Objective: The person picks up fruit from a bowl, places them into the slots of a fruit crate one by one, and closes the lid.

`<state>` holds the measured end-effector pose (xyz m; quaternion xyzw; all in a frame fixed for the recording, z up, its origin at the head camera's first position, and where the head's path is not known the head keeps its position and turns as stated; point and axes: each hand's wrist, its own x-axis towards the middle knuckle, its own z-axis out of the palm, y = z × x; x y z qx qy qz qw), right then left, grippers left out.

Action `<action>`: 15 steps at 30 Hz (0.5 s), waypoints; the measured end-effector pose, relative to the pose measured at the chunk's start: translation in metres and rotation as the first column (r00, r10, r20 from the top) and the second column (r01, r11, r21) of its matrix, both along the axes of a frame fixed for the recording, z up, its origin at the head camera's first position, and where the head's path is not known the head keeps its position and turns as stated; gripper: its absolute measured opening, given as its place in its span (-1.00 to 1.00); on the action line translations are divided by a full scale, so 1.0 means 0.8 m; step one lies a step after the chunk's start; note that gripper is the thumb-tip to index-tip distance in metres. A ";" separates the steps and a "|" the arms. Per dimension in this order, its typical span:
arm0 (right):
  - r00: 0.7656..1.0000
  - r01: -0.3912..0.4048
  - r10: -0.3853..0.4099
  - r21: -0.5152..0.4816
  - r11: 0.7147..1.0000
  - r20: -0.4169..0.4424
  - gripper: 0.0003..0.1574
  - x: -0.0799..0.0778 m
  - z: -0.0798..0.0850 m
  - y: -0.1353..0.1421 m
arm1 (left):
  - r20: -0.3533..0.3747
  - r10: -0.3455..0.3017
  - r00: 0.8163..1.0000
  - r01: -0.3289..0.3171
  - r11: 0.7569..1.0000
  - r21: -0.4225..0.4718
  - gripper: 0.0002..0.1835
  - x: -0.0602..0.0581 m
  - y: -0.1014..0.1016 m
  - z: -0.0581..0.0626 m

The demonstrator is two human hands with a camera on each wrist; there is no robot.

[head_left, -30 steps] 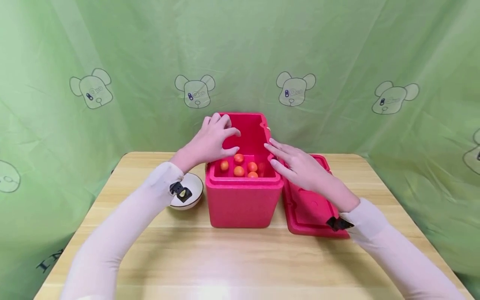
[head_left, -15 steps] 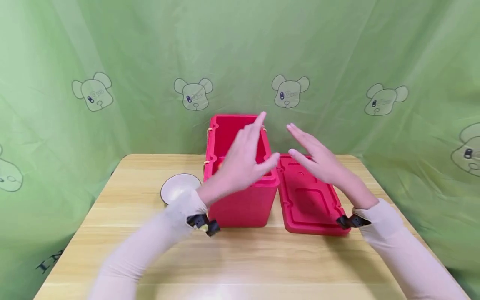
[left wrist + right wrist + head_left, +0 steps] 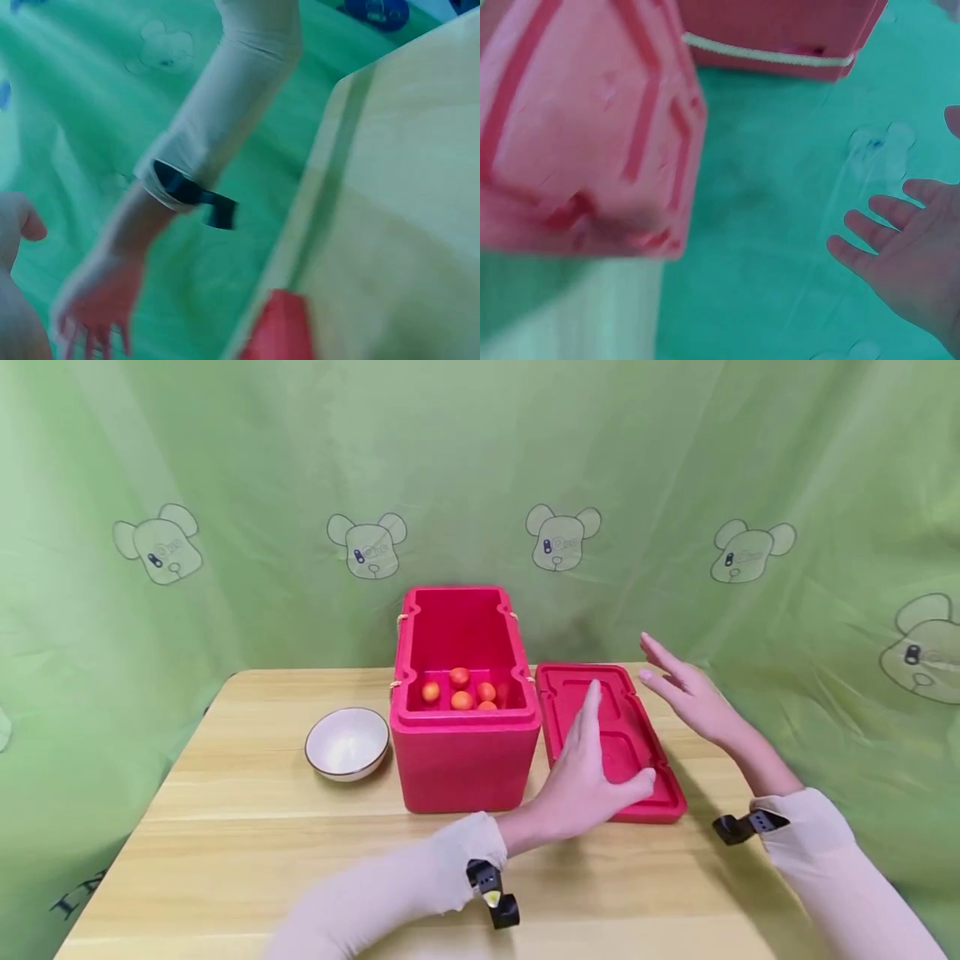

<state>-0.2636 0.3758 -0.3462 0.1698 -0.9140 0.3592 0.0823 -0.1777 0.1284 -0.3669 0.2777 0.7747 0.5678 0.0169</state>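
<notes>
My left hand [image 3: 581,785] hovers over the near edge of a red lid [image 3: 633,727], fingers straight and thumb spread, with nothing in it. To the right of the lid my right hand [image 3: 693,697] is raised with extended fingers, also holding nothing; its spread fingers show in the right wrist view [image 3: 911,247]. The lid lies flat beside a red box [image 3: 465,764], which stands upright without a cover. Several small orange-red fruits [image 3: 461,700], perhaps cherry tomatoes, lie inside on the bottom.
A white bowl with a dark rim [image 3: 347,742] stands left of the box. All of it rests on a wooden table [image 3: 247,827]. A green curtain [image 3: 465,460] with bear-head prints hangs behind. Thin rope [image 3: 765,54] runs along the box's side.
My left hand has left the box opening and swung right, over the lid. The right hand has moved off the box rim to the lid's right side. The box's fruits are uncovered to view.
</notes>
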 end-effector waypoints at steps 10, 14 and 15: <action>0.976 0.040 -0.029 -0.045 0.998 0.218 -0.12 0.003 -0.044 0.057 | 0.329 0.289 0.899 -0.335 0.938 0.093 0.19 -0.038 0.052 -0.086; 0.958 0.043 -0.037 -0.016 0.999 0.285 -0.06 0.004 -0.065 0.070 | 0.359 0.345 0.867 -0.403 0.910 0.097 0.18 -0.051 0.058 -0.110; 0.954 0.046 -0.041 -0.009 0.999 0.297 -0.05 0.004 -0.070 0.072 | 0.364 0.353 0.862 -0.412 0.906 0.098 0.18 -0.054 0.059 -0.114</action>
